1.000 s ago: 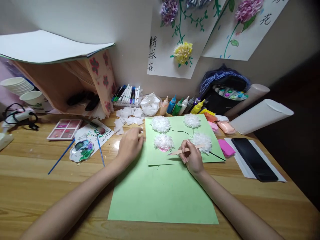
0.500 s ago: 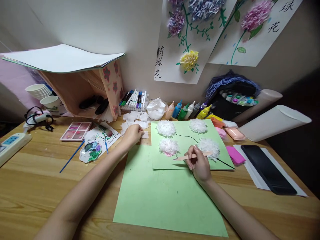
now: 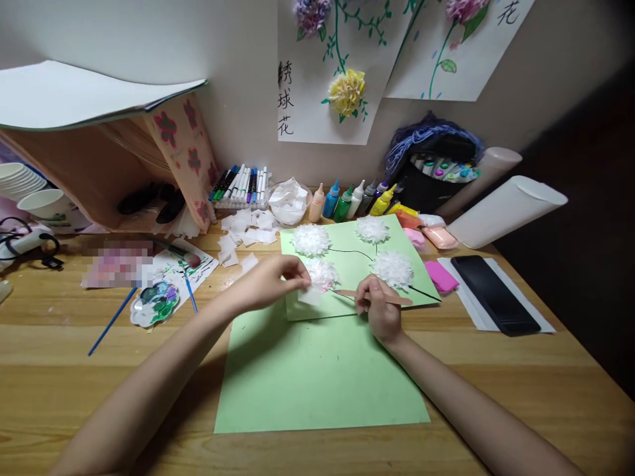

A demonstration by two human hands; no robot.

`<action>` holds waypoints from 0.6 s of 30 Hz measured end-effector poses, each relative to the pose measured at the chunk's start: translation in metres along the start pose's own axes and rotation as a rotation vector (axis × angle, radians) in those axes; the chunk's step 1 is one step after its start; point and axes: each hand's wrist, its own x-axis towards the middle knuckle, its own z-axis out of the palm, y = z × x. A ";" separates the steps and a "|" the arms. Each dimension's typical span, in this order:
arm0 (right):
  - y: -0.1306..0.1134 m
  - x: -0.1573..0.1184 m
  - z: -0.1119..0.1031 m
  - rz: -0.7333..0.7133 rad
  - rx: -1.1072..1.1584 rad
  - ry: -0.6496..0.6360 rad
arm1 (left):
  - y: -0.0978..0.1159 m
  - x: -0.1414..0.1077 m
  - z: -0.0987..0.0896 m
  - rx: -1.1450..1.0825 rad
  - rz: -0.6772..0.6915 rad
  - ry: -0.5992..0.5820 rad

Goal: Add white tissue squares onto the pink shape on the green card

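Pinched in the fingertips of my left hand (image 3: 272,283) is a small square of white tissue paper (image 3: 310,295). It hangs over the left edge of a green card (image 3: 347,309), in front of a fluffy white paper flower (image 3: 322,272) with pink at its base. My right hand (image 3: 381,309) grips a wooden pencil (image 3: 397,299), its point toward that flower and the paper square. Three more white paper flowers, one a large flower (image 3: 393,269) beside my right hand, sit on the card with thin black stem lines. Underneath lies a larger green sheet (image 3: 322,383).
Loose tissue squares (image 3: 248,228) lie behind my left arm, near a clear bowl (image 3: 290,203) of tissue. Paint bottles (image 3: 343,203) and markers (image 3: 241,185) line the wall. A phone (image 3: 496,294) lies right; a paint palette (image 3: 155,304) and brushes lie left.
My left hand has moved from the tissue scraps rightward to the near-left flower, now carrying a tissue square. My right hand still holds the pencil beside the flowers. The camera view has shifted.
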 end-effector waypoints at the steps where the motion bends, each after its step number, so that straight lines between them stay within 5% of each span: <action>1: 0.000 0.000 0.000 -0.014 -0.049 -0.025 | 0.001 0.001 0.010 -0.028 0.018 -0.026; 8: -0.003 0.003 -0.001 -0.114 -0.248 -0.078 | -0.001 0.014 0.067 0.166 -0.002 0.195; 18: -0.005 0.009 -0.004 -0.179 -0.275 -0.087 | 0.008 0.033 0.075 0.418 -0.021 0.339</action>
